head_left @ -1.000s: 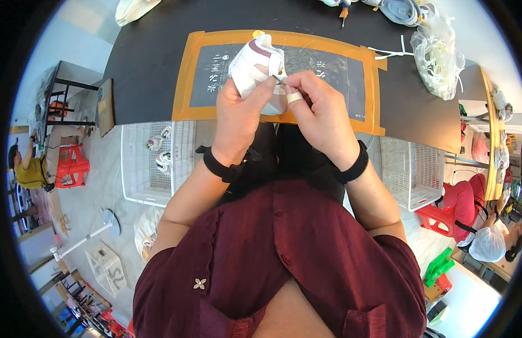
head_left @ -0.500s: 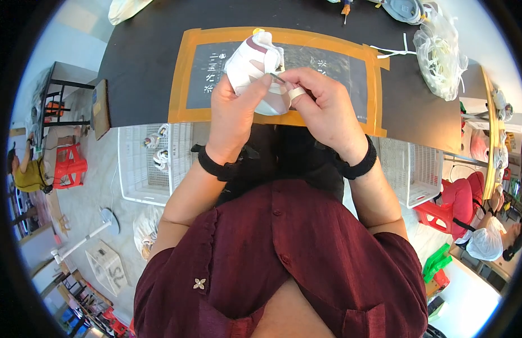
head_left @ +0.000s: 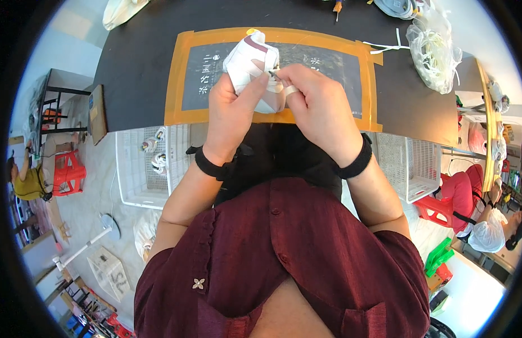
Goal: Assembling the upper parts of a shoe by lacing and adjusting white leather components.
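My left hand (head_left: 230, 115) is closed on a small white shoe (head_left: 245, 63) with maroon and pinkish-beige panels, its thumb lying along the near side. Above the near edge of the table, the shoe is tilted between my two hands. My right hand (head_left: 323, 104) pinches a thin dark tool (head_left: 274, 72) at the shoe's right side, close to my left thumb tip; only a short bit of it shows. A pale band wraps one finger of that hand. Its fingers hide part of the shoe's opening.
Under the shoe, a dark mat (head_left: 337, 70) is edged with orange tape on the black table (head_left: 131, 73). White laces spill from a plastic bag (head_left: 435, 53) at the right. White crates (head_left: 142, 198) (head_left: 410, 191) flank my legs, the left one holding shoes. Other people sit at both sides.
The view has shifted slightly, moving the table a little left. My right hand has turned and closed in on the shoe, and less of the thin tool shows. My left hand keeps its hold.
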`<state>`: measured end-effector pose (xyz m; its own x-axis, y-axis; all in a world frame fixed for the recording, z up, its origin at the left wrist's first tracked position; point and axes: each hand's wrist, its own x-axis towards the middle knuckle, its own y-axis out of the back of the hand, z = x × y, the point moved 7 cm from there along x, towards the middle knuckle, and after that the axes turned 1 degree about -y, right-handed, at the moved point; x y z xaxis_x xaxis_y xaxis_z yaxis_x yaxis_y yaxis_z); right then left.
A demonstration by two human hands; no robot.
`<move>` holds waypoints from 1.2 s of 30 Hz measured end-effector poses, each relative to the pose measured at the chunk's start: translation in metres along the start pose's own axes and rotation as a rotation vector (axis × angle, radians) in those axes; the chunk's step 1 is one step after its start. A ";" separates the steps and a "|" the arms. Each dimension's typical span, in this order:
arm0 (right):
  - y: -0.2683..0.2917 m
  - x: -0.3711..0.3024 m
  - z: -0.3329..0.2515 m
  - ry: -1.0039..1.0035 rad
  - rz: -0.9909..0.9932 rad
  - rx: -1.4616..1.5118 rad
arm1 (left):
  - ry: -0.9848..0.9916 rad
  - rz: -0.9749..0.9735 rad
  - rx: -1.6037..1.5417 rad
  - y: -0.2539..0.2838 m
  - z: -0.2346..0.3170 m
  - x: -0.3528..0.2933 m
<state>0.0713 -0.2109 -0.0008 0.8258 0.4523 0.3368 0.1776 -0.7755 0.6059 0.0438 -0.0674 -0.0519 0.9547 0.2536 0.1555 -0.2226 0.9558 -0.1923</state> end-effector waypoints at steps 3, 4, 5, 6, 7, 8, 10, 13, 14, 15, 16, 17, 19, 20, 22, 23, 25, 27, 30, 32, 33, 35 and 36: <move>-0.004 0.006 0.003 -0.074 -0.015 0.061 | 0.007 0.022 0.042 0.003 -0.003 0.001; -0.005 0.008 0.006 -0.142 -0.015 0.114 | 0.004 0.020 0.039 0.002 -0.004 0.002; -0.005 0.010 0.007 -0.140 -0.013 0.110 | 0.010 0.038 -0.014 0.001 -0.005 0.003; -0.007 0.013 0.007 -0.114 -0.025 0.088 | 0.016 0.059 -0.066 0.002 -0.006 0.003; -0.009 0.017 0.007 -0.088 -0.038 0.066 | 0.013 0.061 -0.068 0.001 -0.006 0.004; -0.010 0.021 0.007 -0.084 -0.039 0.063 | 0.016 0.071 -0.132 0.001 -0.007 0.005; -0.015 0.027 0.003 -0.037 -0.113 -0.028 | 0.016 0.084 -0.202 0.004 -0.010 0.007; -0.023 0.033 -0.004 -0.021 -0.146 -0.206 | 0.021 0.104 -0.144 0.013 -0.017 0.009; -0.025 0.035 -0.004 -0.017 -0.150 -0.208 | 0.032 0.126 -0.156 0.014 -0.018 0.009; -0.028 0.037 -0.004 -0.014 -0.155 -0.219 | 0.045 0.148 -0.169 0.015 -0.020 0.010; -0.031 0.038 -0.004 -0.012 -0.161 -0.228 | 0.043 0.155 -0.173 0.016 -0.022 0.011; -0.034 0.041 0.002 -0.007 -0.166 -0.230 | 0.023 0.163 -0.179 0.018 -0.024 0.012; -0.041 0.048 0.027 -0.199 -0.234 0.194 | 0.006 0.167 -0.188 0.021 -0.026 0.012; -0.040 0.051 0.030 -0.199 -0.235 0.191 | 0.045 0.155 -0.134 0.021 -0.029 0.011; -0.055 0.050 0.042 -0.489 -0.379 0.489 | 0.085 0.151 -0.081 0.022 -0.032 0.010; -0.055 0.051 0.038 -0.490 -0.382 0.486 | 0.046 0.177 -0.093 0.020 -0.029 0.011; -0.044 0.057 -0.002 0.085 -0.318 -0.242 | 0.012 0.211 -0.107 0.022 -0.027 0.010; -0.048 0.056 -0.010 0.152 -0.373 -0.349 | 0.032 0.193 -0.141 0.022 -0.030 0.010; -0.050 0.062 0.002 0.106 -0.399 -0.282 | 0.031 0.184 -0.011 0.022 -0.027 0.010; -0.048 0.069 0.011 -0.006 -0.374 -0.105 | 0.013 0.200 0.062 0.023 -0.027 0.009; -0.052 0.067 0.027 -0.322 -0.428 0.161 | -0.006 0.211 0.137 0.023 -0.026 0.009; -0.062 0.055 0.044 -0.641 -0.467 0.428 | -0.035 0.200 0.188 0.023 -0.023 0.010; -0.056 0.064 0.031 -0.233 -0.376 0.119 | -0.063 0.194 0.242 0.021 -0.021 0.010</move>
<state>0.1310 -0.1517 -0.0357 0.7880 0.6116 -0.0703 0.5373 -0.6274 0.5636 0.0527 -0.0478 -0.0743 0.8775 0.4359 0.1998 -0.4469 0.8945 0.0111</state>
